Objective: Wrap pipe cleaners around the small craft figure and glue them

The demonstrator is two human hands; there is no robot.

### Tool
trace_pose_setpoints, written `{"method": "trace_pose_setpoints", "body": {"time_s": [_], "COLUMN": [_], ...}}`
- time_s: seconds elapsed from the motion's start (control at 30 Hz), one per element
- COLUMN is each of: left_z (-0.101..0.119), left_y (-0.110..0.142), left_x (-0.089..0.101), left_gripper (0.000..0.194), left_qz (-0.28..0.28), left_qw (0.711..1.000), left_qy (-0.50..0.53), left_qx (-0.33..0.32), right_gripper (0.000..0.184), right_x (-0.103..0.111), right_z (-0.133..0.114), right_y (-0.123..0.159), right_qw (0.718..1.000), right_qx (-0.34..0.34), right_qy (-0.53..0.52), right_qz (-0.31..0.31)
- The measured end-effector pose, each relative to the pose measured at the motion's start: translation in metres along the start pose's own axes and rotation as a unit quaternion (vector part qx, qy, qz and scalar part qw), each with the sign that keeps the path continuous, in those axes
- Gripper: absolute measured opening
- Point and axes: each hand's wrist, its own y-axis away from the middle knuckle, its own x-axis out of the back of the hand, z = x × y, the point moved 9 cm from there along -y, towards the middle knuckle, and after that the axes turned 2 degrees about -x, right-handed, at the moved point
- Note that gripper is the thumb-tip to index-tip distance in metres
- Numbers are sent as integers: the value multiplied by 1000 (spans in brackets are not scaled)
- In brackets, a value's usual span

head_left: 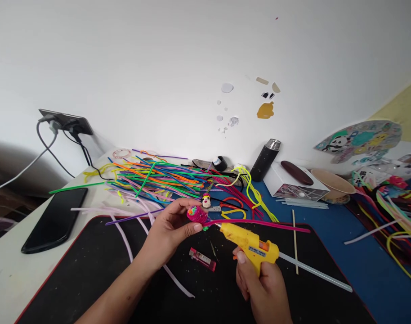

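Note:
Between its thumb and fingers, my left hand (pixel 173 229) grips a small magenta pipe-cleaner coil (pixel 198 214) with multicoloured bits at its top and a little green below. A long magenta pipe cleaner tail (pixel 259 222) runs from the coil to the right. My right hand (pixel 262 285) is wrapped round the handle of a yellow glue gun (pixel 241 238), index finger by the orange trigger. The gun's nozzle points at the coil, close to it; whether they touch I cannot tell. A clear glue stick (pixel 316 271) juts from the gun's back.
A pink lighter (pixel 202 259) lies on the black mat (pixel 100 265) below my hands. Behind are piled pipe cleaners (pixel 158 177), scissors (pixel 232 203) and a small face figure (pixel 206 200). A black flask (pixel 266 159) and white box (pixel 291 182) stand rear right; a phone (pixel 55 220) lies left.

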Motion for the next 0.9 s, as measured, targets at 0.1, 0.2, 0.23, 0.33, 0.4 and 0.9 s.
{"method": "trace_pose_setpoints", "body": {"time_s": [0.1, 0.2, 0.23, 0.33, 0.4, 0.9], "left_z": [-1, -4, -5, -5, -5, -12], "left_y": [-2, -5, -5, -7, -8, -8], "left_x": [6, 18, 22, 29, 32, 31], "left_gripper": [33, 36, 37, 39, 41, 41], "left_qz": [19, 61, 74, 108, 123, 112], "left_qw": [1000, 998, 997, 993, 991, 992], "left_qy": [3, 10, 17, 45, 57, 53], "left_qx": [-6, -9, -10, -15, -7, 12], "right_gripper": [62, 56, 55, 58, 59, 49], "right_x": [-2, -4, -5, -5, -2, 11], "right_z": [3, 13, 18, 30, 35, 56], "right_y": [2, 0, -1, -6, -11, -38], "right_qw": [997, 989, 985, 971, 963, 924], "right_qx": [-33, -59, -70, -99, -120, -219], "right_qy": [-72, -137, -157, -208, -235, -313], "right_qz": [-9, -22, -33, -58, -56, -30]}}
